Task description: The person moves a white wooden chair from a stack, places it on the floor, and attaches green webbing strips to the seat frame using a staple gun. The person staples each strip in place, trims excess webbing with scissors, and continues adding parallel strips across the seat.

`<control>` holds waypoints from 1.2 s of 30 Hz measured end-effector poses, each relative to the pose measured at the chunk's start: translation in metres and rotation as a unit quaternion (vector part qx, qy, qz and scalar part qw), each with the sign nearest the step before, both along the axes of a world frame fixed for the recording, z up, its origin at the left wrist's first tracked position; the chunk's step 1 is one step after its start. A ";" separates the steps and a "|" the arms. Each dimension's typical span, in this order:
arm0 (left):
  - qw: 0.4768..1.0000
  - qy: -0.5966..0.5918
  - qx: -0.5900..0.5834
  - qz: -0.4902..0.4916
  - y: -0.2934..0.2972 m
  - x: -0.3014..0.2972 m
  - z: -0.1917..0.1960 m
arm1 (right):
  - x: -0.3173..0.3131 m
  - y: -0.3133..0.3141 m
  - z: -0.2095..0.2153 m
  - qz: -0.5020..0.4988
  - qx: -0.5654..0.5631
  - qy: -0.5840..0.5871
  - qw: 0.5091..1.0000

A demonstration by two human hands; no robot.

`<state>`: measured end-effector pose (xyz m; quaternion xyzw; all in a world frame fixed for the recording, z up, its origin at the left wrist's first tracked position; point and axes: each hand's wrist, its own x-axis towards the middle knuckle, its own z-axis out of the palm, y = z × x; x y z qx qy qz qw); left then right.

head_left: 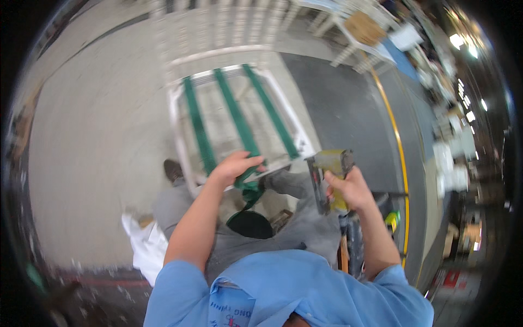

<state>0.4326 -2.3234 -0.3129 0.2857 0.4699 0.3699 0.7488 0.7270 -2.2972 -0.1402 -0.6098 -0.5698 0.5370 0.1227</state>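
Observation:
A white chair frame (175, 122) stands in front of me, its spindled back at the far side. Three green webbing straps (234, 109) run from the back rail toward the front of the open seat. At the front rail my left hand (238, 167) is closed on the middle strap, whose loose length hangs down to a dark green webbing roll (249, 224) between my legs. Off the frame's front right corner, my right hand (350, 188) is wrapped round the grip of a yellow and black staple gun (331, 177).
White cloth or plastic (146, 248) lies beside my left leg. More white chairs (362, 46) stand at the far right, one with a brown cardboard piece (365, 28) on it. A yellow floor line (400, 147) runs along the right. A green and yellow object (392, 220) lies beyond my right forearm.

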 end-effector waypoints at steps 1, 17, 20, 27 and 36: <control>0.996 0.073 0.046 -0.020 -0.004 -0.005 -0.018 | 0.015 0.004 0.021 -0.007 0.028 -0.020 0.999; 0.871 0.421 0.251 -0.044 -0.058 0.058 -0.006 | 0.373 -0.091 -0.052 -0.354 -0.084 0.127 0.923; 0.888 0.404 0.216 -0.039 -0.057 0.066 -0.019 | 0.405 -0.109 -0.096 -0.381 -0.133 0.186 0.896; 0.885 0.411 0.219 -0.016 -0.064 0.070 -0.020 | 0.435 -0.127 -0.114 -0.389 -0.104 -0.024 0.915; 0.985 0.117 0.048 0.120 -0.055 0.055 -0.022 | 0.471 -0.223 -0.124 -0.192 0.003 -0.494 0.848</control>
